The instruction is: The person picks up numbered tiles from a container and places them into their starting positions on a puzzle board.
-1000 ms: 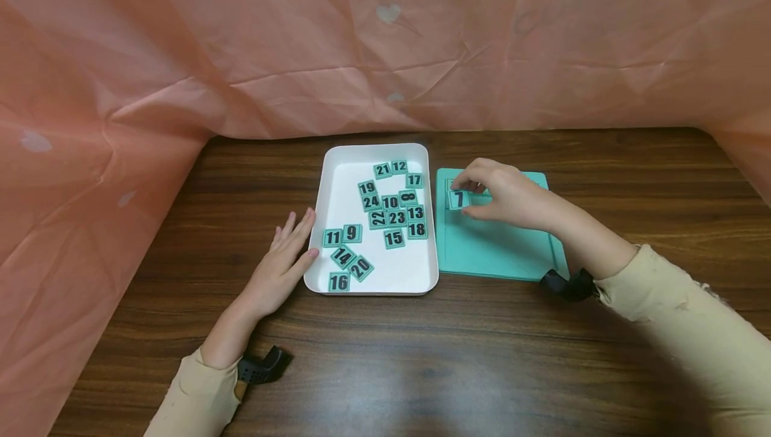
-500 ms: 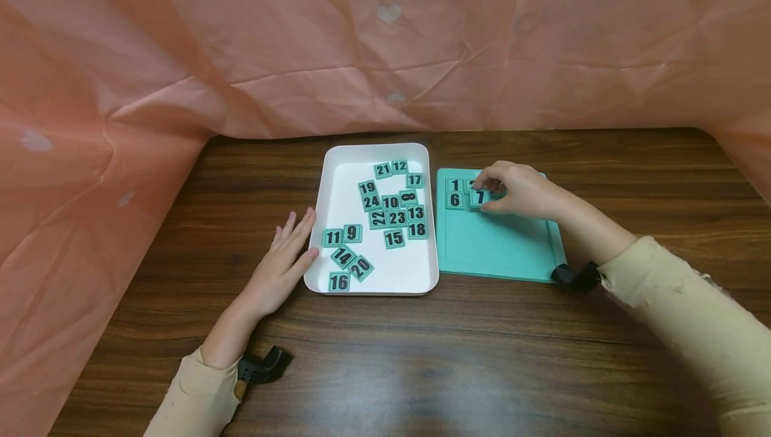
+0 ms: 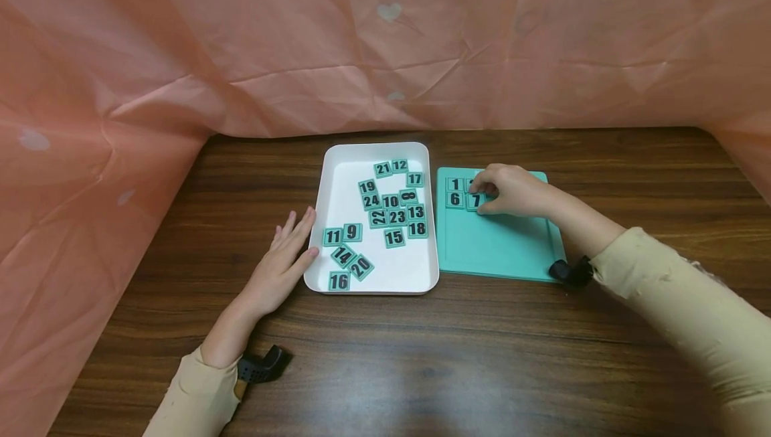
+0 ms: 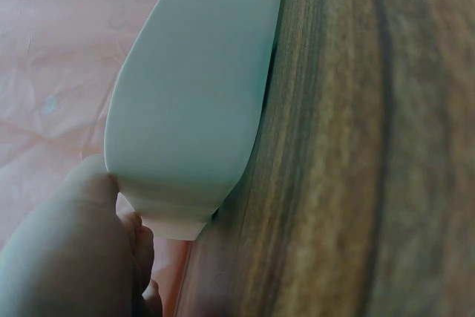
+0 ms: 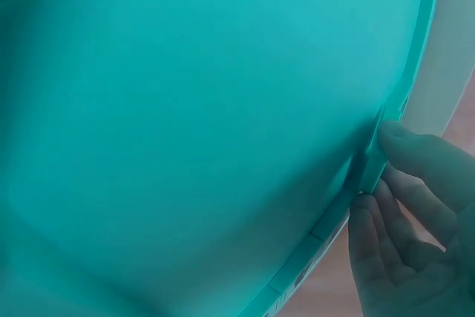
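Observation:
My right hand (image 3: 517, 191) pinches the number tile 7 (image 3: 475, 203) between thumb and fingertips. The tile lies at the turquoise board (image 3: 496, 249), right of tile 6 (image 3: 454, 200) and below the top row, where tile 1 (image 3: 455, 185) shows. The hand covers the rest of that row. From the right wrist, my thumb and fingers (image 5: 415, 157) close around a tile (image 5: 369, 165) beside other tiles along the board's edge. My left hand (image 3: 278, 273), fingers straight, rests against the left wall of the white tray (image 3: 337, 186); its thumb touches the rim.
Several loose number tiles lie in the tray, among them 16 (image 3: 339, 281), 8 (image 3: 407, 197) and 12 (image 3: 399, 165). Tray and board stand side by side on the wooden table (image 3: 385, 357). A pink curtain (image 3: 385, 49) hangs behind and at the left.
My right hand has moved tile 7 rightward from over tile 6, then slightly left and down into place beside it. My left hand and the tray have not moved.

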Tool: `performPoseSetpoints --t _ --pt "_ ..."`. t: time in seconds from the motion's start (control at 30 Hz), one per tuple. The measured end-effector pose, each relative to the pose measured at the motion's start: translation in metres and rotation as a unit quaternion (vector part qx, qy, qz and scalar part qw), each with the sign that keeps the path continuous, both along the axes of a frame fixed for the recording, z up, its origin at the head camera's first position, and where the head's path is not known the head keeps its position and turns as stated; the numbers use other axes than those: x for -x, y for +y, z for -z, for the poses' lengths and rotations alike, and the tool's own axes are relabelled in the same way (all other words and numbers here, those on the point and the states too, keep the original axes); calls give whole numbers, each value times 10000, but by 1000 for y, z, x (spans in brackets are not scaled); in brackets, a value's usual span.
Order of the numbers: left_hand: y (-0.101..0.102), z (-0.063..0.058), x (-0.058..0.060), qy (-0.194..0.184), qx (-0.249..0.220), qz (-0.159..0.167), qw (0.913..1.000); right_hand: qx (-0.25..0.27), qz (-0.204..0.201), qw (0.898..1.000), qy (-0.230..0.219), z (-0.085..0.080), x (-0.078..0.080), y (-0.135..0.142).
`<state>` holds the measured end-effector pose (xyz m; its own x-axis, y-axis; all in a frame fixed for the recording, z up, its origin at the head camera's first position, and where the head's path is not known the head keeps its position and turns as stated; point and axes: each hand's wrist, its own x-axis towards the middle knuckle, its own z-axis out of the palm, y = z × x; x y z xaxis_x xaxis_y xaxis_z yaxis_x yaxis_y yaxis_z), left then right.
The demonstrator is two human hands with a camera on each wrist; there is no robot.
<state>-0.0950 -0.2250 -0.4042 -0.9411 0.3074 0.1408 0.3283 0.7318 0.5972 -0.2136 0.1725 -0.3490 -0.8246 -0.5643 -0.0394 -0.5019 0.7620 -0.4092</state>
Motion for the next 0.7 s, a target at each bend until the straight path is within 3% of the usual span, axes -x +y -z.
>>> performPoseSetpoints --t 0.7 --pt "0 1 0 19 -2 -8 10000 -71 93 9999 122 2 1 -5"
